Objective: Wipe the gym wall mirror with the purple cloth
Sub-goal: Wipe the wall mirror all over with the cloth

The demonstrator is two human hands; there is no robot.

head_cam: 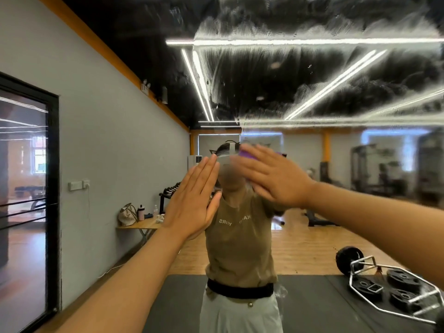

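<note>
Both hands are raised flat against the mirror point(312, 75) at about head height. On the left, the left hand point(192, 200) has its fingers straight and held together, pointing up and slightly right, with the palm toward the glass and nothing in it. To its right, the right hand point(276, 176) is spread flat with straight fingers pointing left, pressing the purple cloth point(247, 155) against the glass; only a small purple edge of the cloth shows above the fingers, the rest being hidden behind the hand. Streaky white smears cover the upper part of the mirror, over the reflection of a black ceiling with long strip lights, and the smeared band ends just above the right hand. Between the two hands the glass reflects the person in an olive T-shirt, a black waistband and light trousers. Lower right in the reflection, a hex bar point(389, 292) loaded with black weight plates lies on a dark floor mat point(310, 306), with a wooden floor beyond it. At the left, a grey wall carries a black-framed door point(28, 200), and near it a folding bench point(141, 224) holds a pale handbag point(127, 215) and a bottle point(141, 212). A dumbbell rack point(169, 192) stands just behind that bench.
</note>
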